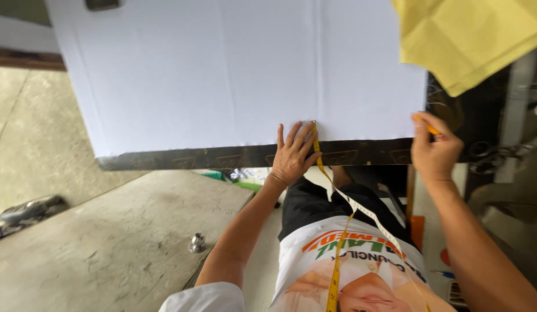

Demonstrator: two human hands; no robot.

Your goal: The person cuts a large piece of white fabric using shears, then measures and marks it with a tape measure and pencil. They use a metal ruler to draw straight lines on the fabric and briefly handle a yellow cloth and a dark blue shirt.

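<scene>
White cloth [222, 75] lies flat across the table [182, 157], near edge running along the dark table rim. It covers nearly the whole top.

Left hand [293, 155]: palm down, fingers spread wide and flat, pressing the cloth's near edge. Not gripping anything. It pins the end of the yellow measuring tape [343, 202] against the cloth edge under the index side; tape tip sits just at the fingertips.

The tape runs from that hand back toward the person, drapes down over the lap and white printed shirt [349, 266], and splits into two strands there, one going down the chest, one off to the right side.

Right hand [435, 151]: at the cloth's right near corner, fingers curled tight around an orange pencil [426, 124]. Only the stub of the pencil shows above the knuckles; can't tell whether the tip touches the cloth.

The hands are well apart, both on the same near edge.

Yellow folded fabric [471, 40] hangs in at top right, overlapping the cloth's far right corner. Can't tell what holds it up.

Grey worn bench surface [106, 242] sits lower left, below the table, with a small metal knob [197, 242] on it. Scissors [494, 156], dark, rest on the right past the pencil hand.
</scene>
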